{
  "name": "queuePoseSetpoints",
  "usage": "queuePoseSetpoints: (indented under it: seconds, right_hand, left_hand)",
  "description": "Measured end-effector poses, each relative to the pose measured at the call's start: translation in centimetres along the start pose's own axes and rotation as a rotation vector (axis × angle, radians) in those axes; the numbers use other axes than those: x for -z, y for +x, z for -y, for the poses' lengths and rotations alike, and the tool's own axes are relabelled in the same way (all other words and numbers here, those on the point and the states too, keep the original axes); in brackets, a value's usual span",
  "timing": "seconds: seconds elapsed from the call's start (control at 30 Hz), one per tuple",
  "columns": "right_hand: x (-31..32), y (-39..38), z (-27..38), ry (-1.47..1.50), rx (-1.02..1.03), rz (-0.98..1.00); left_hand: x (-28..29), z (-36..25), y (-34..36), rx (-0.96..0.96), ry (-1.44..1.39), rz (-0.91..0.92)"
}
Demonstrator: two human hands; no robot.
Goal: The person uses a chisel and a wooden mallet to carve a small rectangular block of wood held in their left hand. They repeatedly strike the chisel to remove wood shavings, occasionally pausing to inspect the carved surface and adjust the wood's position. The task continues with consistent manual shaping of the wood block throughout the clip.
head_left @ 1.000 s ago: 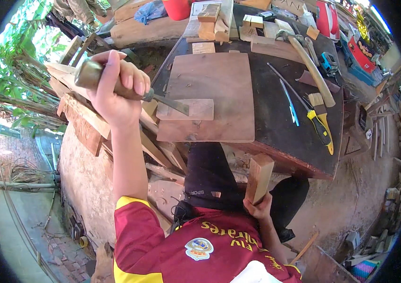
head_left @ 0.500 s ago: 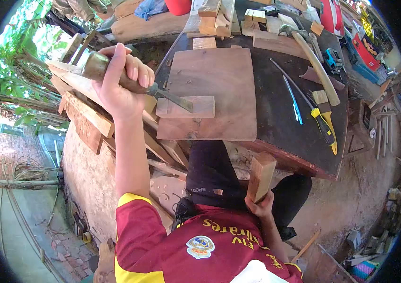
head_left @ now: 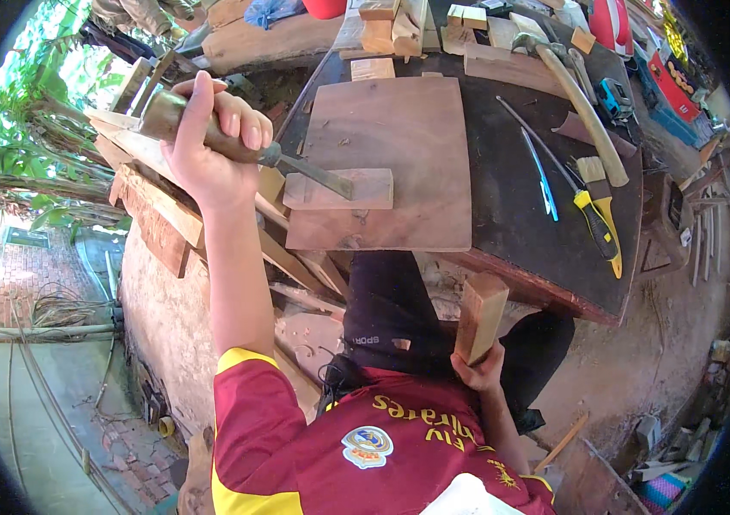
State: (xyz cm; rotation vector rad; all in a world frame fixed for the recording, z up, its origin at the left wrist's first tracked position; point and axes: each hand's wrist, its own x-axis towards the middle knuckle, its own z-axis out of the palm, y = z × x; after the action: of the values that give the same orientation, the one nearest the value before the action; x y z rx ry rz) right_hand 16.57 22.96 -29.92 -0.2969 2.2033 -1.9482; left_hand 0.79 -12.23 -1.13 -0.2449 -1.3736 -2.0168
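Dark tool-strewn tabletop (head_left: pixel 498 197), greenery (head_left: pixel 4 154) leftward; left hand (head_left: pixel 213 146) clenching chisel (head_left: pixel 318 177), right hand (head_left: pixel 483 369) gripping wooden block (head_left: pixel 480 318).

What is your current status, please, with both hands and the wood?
Left hand gripping chisel, blade over small block. Right hand gripping thick block. Small block flat on board. Hammer and brush off right, out of the way.

The chisel (head_left: pixel 318 176), brown-handled with a metal blade, is held aslant, its tip at the small block (head_left: pixel 374 190); edge contact cannot be confirmed. The small block, pale and rectangular, lies flat. The larger wooden block (head_left: pixel 480 316) is held well apart.
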Motion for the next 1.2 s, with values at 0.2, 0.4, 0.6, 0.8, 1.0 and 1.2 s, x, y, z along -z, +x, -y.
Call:
queuePoseSetpoints:
  seconds: [0.2, 0.4, 0.6, 0.8, 1.0, 1.2]
  right_hand:
    - [0.1, -0.2, -0.5, 0.008, -0.024, 0.019]
    - [0.2, 0.0, 0.0, -0.005, -0.034, 0.015]
    - [-0.1, 0.1, 0.8, 0.033, -0.062, 0.0]
    - [0.2, 0.1, 0.2, -0.04, 0.008, 0.014]
    - [-0.1, 0.1, 0.2, 0.031, 0.005, -0.008]
    - [-0.1, 0.0, 0.2, 0.002, 0.001, -0.013]
  left_hand:
    - [0.3, -0.2, -0.2, 0.009, 0.056, 0.043]
    - [0.2, -0.2, -0.3, 0.011, 0.054, 0.012]
    - [0.4, -0.2, -0.4, 0.015, 0.048, 0.025]
    - [0.3, -0.2, -0.6, 0.007, 0.066, 0.025]
    - [-0.4, 0.1, -1.2, -0.002, 0.052, 0.04]
    - [-0.5, 0.1, -1.2, -0.019, 0.05, 0.027]
